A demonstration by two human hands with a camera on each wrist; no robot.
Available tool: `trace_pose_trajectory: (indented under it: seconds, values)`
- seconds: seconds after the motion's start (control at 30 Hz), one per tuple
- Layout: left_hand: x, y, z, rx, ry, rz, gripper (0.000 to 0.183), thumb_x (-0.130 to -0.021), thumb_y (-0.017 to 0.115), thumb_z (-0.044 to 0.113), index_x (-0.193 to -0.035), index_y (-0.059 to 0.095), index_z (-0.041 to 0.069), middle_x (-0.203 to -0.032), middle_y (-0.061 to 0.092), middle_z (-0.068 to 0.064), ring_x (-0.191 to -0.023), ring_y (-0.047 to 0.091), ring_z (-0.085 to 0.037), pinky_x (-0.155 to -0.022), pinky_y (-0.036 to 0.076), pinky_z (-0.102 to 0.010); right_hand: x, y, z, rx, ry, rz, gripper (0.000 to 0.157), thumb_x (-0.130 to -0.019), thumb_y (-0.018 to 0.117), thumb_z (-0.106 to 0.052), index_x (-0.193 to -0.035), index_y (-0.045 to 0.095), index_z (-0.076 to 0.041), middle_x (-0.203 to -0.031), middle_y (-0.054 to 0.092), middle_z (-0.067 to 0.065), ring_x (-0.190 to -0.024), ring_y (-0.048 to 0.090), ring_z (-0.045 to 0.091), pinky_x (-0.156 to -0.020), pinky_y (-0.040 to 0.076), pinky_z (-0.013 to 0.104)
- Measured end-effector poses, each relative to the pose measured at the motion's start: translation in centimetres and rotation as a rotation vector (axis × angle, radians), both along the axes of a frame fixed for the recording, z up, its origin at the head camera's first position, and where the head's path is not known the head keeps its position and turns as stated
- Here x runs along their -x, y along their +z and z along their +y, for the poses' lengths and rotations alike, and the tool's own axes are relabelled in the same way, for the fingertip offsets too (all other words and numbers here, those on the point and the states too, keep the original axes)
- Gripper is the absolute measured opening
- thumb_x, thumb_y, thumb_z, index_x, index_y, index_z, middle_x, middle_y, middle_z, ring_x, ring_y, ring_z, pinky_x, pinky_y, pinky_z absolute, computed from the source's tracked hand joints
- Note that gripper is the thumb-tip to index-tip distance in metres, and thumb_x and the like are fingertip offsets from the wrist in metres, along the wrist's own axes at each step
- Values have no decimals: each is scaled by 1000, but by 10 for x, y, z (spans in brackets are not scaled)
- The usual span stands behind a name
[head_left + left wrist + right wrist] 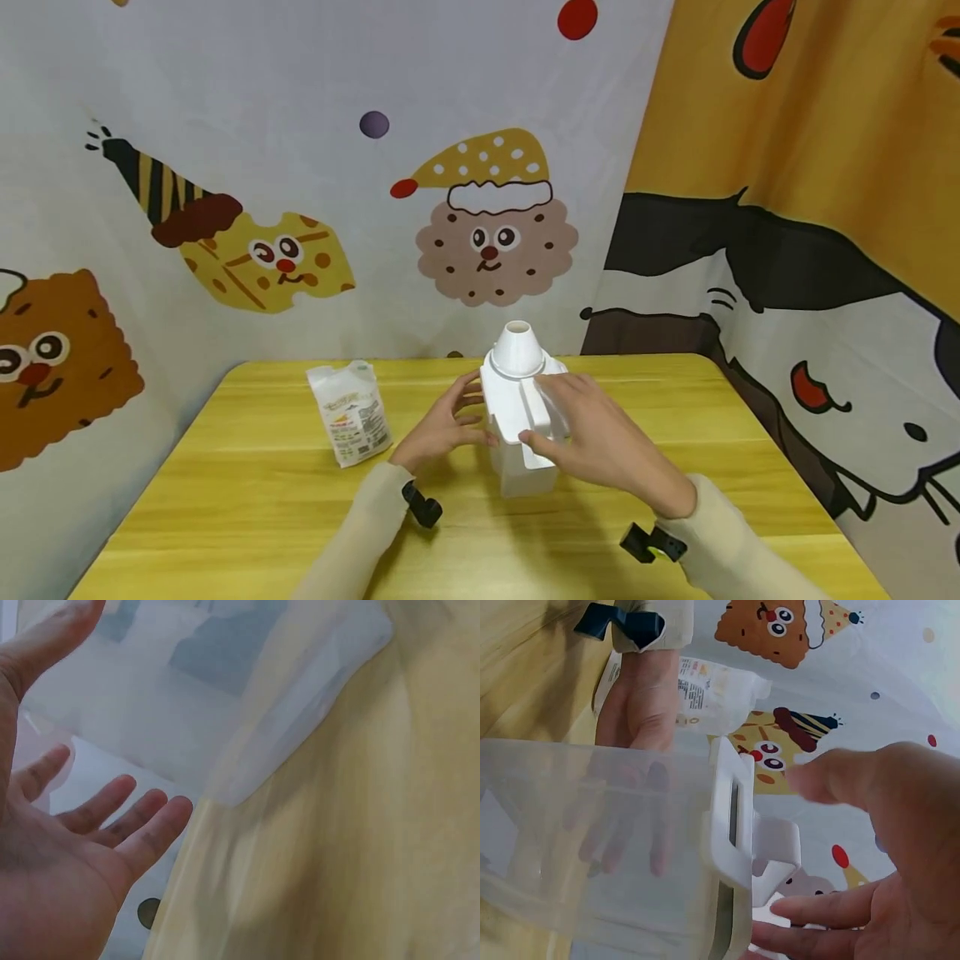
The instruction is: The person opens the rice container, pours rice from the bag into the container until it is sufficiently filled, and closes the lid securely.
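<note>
Currently, the lidded container (527,478) is seen upright on the table (247,508); beside it the left hand (442,427) is spread, near the lid handle (534,406) the right hand (600,429) is poised, fingers parted. Nothing is gripped. Container walls are best braced first.

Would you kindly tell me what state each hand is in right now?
Left hand: open, fingers spread beside the translucent container.
Right hand: open, fingers extended at its white lid; whether they touch is unclear.
</note>
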State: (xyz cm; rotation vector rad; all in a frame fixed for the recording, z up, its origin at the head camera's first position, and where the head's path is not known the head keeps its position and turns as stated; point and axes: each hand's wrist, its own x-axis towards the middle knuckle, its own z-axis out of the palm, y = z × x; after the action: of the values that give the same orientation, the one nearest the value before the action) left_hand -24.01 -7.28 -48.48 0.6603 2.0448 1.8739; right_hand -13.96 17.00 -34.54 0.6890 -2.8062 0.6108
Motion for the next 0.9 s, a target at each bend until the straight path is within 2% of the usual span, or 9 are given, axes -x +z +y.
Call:
trace_pose_trajectory:
  seconds: [0.17, 0.33, 0.5, 0.7, 0.9]
  values:
    - [9, -1, 0, -29, -61, -3, 105, -79, 87, 1, -161, 28, 28, -163, 37, -11, -148, 40, -36, -120, 40, -54, 1, -1, -3, 8, -30, 25, 65, -85, 80, -36, -138, 61, -4, -134, 67, 13, -126, 60, 33, -101, 54, 54]
    - [12, -4, 2, -61, -97, -12, 100, -79, 84, -4, -160, 33, 27, -162, 41, -6, -148, 40, -33, -121, 39, -51, 1, -4, -3, 12, -32, 70, 58, -84, 79, -26, -135, 63, -4, -131, 69, 13, -123, 62, 32, -97, 57, 53]
    - [11, -6, 1, -76, -76, -30, 99, -78, 82, -7, -158, 37, 29, -160, 44, -5, -147, 43, -33, -121, 39, -51, 2, -7, -4, 11, -27, 90, 60, -83, 79, -28, -136, 63, -5, -130, 70, 12, -120, 64, 31, -95, 57, 51]
    - [9, -7, 2, -80, -61, -22, 98, -78, 84, -3, -158, 37, 26, -160, 43, -9, -145, 44, -36, -121, 40, -51, 4, -9, -1, 10, -15, 91, 59, -84, 79, -27, -136, 63, -6, -131, 70, 11, -122, 63, 31, -95, 57, 53]
    - [3, -5, 3, -65, -12, -35, 99, -77, 87, 1, -157, 37, 31, -158, 44, -6, -145, 44, -32, -120, 42, -48, 10, -9, 4, 12, 17, 74, 59, -84, 77, -26, -138, 62, -6, -133, 68, 10, -121, 62, 31, -94, 57, 52]
